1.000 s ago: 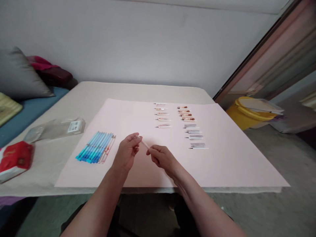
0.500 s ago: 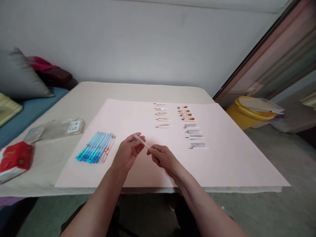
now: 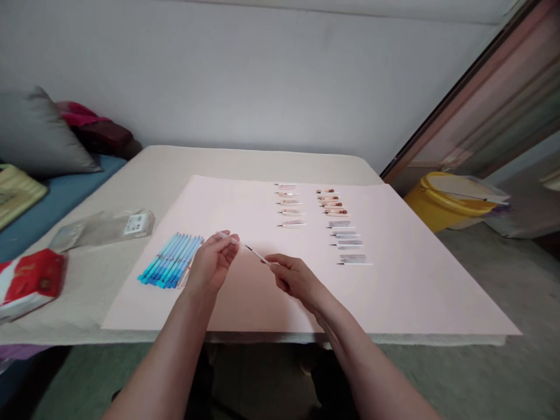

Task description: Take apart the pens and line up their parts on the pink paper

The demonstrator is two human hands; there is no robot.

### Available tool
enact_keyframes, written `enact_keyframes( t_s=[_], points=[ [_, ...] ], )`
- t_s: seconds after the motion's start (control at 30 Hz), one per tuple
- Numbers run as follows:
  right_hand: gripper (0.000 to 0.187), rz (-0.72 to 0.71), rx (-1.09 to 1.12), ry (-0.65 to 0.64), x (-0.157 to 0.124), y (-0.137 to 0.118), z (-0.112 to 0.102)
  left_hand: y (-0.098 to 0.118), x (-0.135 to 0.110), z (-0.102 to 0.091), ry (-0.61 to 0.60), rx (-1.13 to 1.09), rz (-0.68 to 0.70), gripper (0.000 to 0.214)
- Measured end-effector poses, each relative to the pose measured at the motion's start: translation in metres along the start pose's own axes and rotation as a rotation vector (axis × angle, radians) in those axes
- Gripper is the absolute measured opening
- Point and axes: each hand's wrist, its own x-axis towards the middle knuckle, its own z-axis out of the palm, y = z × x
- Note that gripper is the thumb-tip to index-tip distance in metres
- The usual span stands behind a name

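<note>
My left hand (image 3: 213, 261) pinches a slim pale pen tube (image 3: 224, 235) between thumb and fingers; part of the tube is covered by them. In my right hand (image 3: 294, 276) is a white pen refill (image 3: 259, 255), held by its rear end. Its dark tip points left toward the tube, with a small gap between the two. Left of my hands lies a row of blue pens (image 3: 168, 259), with pinkish pens (image 3: 182, 280) partly hidden behind my left wrist. Beyond my hands, several pinkish pen parts with refills (image 3: 290, 212) lie in a column.
Further right are brown-patterned pen parts (image 3: 331, 205) and grey ones with refills (image 3: 350, 244), all on a pink sheet (image 3: 415, 280). A clear plastic wrapper (image 3: 102, 228) and a red packet (image 3: 32, 280) rest at left. A yellow bucket (image 3: 450, 204) stands beyond the right edge.
My left hand has moved left with the tube. The refill's dark tip now shows between my hands, drawn apart from the tube. My right hand stays nearly in place.
</note>
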Motion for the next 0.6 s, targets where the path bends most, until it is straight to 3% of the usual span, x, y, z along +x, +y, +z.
enact_keyframes(
  t_s=[0.13, 0.33, 0.6],
  points=[
    [0.036, 0.007, 0.020, 0.016, -0.003, -0.007, -0.007, 0.004, 0.005, -0.004, 0.034, -0.046, 0.007, 0.012],
    [0.040, -0.026, -0.040, 0.072, -0.004, -0.009, -0.011, -0.010, 0.003, 0.000, 0.014, -0.064, -0.083, 0.006],
    [0.031, -0.079, -0.332, 0.189, 0.018, 0.015, -0.015, 0.007, 0.014, -0.014, 0.201, -0.088, -0.066, 0.004]
  ],
)
